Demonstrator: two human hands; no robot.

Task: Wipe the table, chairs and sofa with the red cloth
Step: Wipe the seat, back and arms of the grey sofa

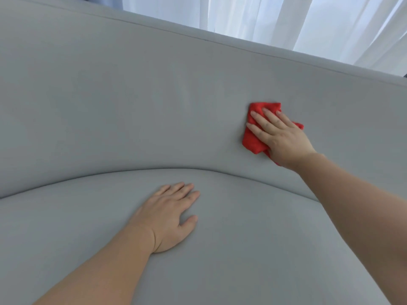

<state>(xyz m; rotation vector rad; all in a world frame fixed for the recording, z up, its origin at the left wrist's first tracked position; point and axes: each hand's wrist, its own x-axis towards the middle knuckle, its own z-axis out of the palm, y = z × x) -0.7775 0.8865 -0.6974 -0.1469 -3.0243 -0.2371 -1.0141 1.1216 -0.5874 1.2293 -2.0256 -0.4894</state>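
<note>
The right hand (279, 137), fingers straight, is pressing the crumpled red cloth (253, 142) flat against the right part of the grey fabric sofa's (110, 95) backrest. The left hand (171, 214) is resting open on the near seat cushion. White sheer curtains (286, 18) are hanging beyond.

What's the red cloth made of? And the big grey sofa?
The red cloth looks like soft, fuzzy microfibre: matte, bunched in folds under the right hand. The sofa seems a smooth, matte grey woven fabric, with stitched seams; it could be faux suede.
</note>
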